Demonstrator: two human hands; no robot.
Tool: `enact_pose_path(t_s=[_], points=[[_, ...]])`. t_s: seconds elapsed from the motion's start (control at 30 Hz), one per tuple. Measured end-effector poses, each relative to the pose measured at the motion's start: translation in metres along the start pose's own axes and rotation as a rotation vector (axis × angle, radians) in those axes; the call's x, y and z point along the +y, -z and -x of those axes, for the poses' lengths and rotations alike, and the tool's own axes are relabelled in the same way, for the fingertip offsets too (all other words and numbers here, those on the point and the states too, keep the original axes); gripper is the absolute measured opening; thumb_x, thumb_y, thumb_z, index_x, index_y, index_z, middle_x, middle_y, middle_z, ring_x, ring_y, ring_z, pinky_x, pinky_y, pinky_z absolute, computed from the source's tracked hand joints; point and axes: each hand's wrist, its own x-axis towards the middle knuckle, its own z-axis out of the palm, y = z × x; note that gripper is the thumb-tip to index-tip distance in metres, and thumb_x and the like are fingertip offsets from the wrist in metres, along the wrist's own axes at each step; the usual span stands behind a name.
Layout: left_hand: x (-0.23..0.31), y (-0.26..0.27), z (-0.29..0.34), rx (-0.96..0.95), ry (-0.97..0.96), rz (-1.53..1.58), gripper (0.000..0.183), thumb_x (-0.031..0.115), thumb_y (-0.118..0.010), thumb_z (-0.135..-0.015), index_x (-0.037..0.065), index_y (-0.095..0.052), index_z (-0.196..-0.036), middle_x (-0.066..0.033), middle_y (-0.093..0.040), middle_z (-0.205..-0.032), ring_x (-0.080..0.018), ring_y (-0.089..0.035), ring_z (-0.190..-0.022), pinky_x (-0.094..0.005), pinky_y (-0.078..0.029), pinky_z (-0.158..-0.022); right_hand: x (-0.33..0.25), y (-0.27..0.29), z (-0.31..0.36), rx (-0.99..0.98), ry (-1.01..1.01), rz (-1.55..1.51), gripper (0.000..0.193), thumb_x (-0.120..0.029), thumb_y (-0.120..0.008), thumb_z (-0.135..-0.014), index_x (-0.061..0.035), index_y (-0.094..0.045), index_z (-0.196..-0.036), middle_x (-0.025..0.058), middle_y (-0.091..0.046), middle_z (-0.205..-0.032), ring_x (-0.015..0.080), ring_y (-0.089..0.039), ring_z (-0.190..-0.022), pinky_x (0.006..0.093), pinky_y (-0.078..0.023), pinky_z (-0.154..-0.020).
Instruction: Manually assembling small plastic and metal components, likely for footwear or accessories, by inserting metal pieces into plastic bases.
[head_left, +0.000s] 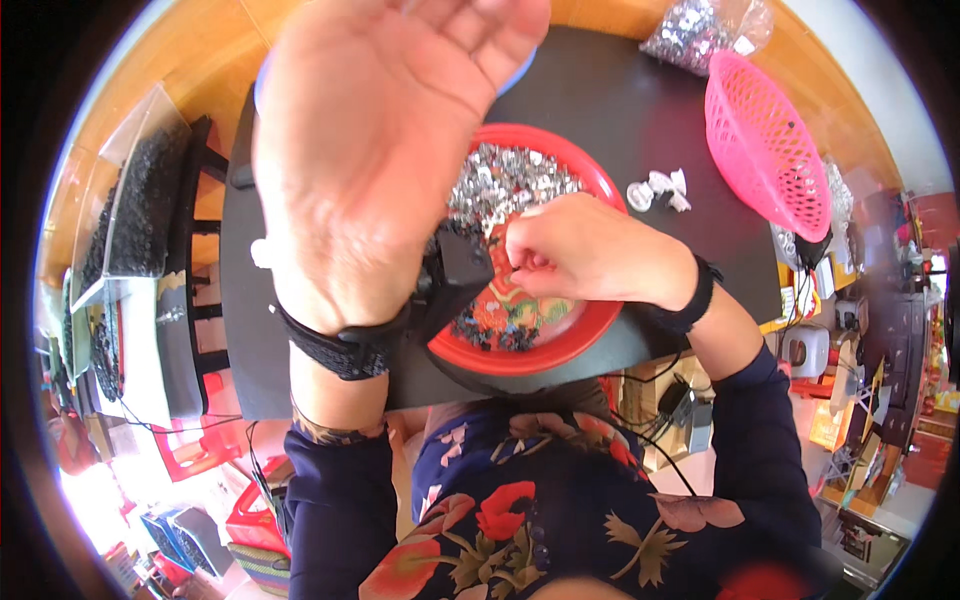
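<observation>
My left hand point(370, 140) is raised close to the camera, palm showing and fingers stretched out, with nothing seen in it. Its fingertips run past the upper edge. Over the right part of a round red tray point(530, 360), my right hand point(570, 250) has its fingers curled together; a tiny dark bit shows by the fingertips, too small to name. Many small silvery pieces point(515, 175) are heaped in the tray's far part. Small black pieces point(490, 332) lie at its near left, on a patterned bottom. A black device point(462, 275) is strapped at my left wrist.
The tray stands on a dark table point(640, 110). Small white plastic parts point(660, 190) lie right of it. Farther right is a pink perforated basket point(765, 145), with a clear bag of silvery pieces point(695, 40) behind. A clear bin of black pieces point(140, 205) stands left. Cables hang below the table.
</observation>
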Motion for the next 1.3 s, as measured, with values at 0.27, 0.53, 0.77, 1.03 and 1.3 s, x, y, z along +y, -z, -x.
enact_pose_path(t_s=[0.27,0.53,0.77,1.03,1.3], points=[[-0.023,0.035,-0.008,0.043,0.217,-0.122,0.016,0.014,-0.054,-0.095,0.001,-0.058,-0.104,-0.0113,-0.063,-0.102,-0.0178,-0.060,-0.093,-0.0298,-0.049,-0.084,-0.018,0.079,-0.001,0.716,0.147,-0.560,0.018,-0.009,-0.074,-0.078,0.0016,-0.066,-0.090,-0.0010,-0.063,-0.077,0.0024,-0.053,-0.065,0.0166,-0.042,-0.060],[-0.038,0.027,-0.008,0.079,0.299,-0.245,0.017,0.018,-0.059,-0.094,0.004,-0.064,-0.102,0.0000,-0.062,-0.087,-0.0092,-0.056,-0.081,-0.0259,-0.045,-0.080,0.000,0.082,-0.014,0.930,0.203,-0.445,0.016,-0.009,-0.073,-0.075,-0.0023,-0.068,-0.088,-0.0038,-0.057,-0.067,0.0025,-0.048,-0.063,0.0194,-0.038,-0.058],[-0.036,0.034,-0.014,0.028,0.320,-0.257,0.014,0.018,-0.059,-0.094,0.006,-0.064,-0.098,0.0009,-0.061,-0.085,-0.0087,-0.056,-0.080,-0.0263,-0.045,-0.079,0.005,0.091,-0.017,0.906,0.374,-0.037,0.015,0.000,-0.069,-0.074,-0.0012,-0.068,-0.089,0.0015,-0.059,-0.068,0.0108,-0.046,-0.061,0.0259,-0.037,-0.059],[-0.036,0.036,-0.015,0.087,0.312,-0.228,0.012,0.018,-0.059,-0.094,0.007,-0.064,-0.095,-0.0006,-0.063,-0.087,-0.0090,-0.056,-0.080,-0.0269,-0.044,-0.080,-0.002,0.087,-0.027,0.997,0.363,-0.007,0.013,-0.004,-0.069,-0.079,-0.0085,-0.069,-0.090,0.0013,-0.062,-0.067,0.0146,-0.057,-0.061,0.0280,-0.041,-0.067],[-0.036,0.036,-0.014,0.091,0.328,-0.184,0.010,0.015,-0.060,-0.092,0.006,-0.064,-0.095,-0.0034,-0.065,-0.092,-0.0103,-0.056,-0.080,-0.0270,-0.045,-0.081,-0.005,0.087,-0.027,1.038,0.370,-0.060,0.010,-0.003,-0.071,-0.077,-0.0074,-0.068,-0.086,0.0038,-0.064,-0.071,0.0181,-0.059,-0.066,0.0289,-0.043,-0.068]])
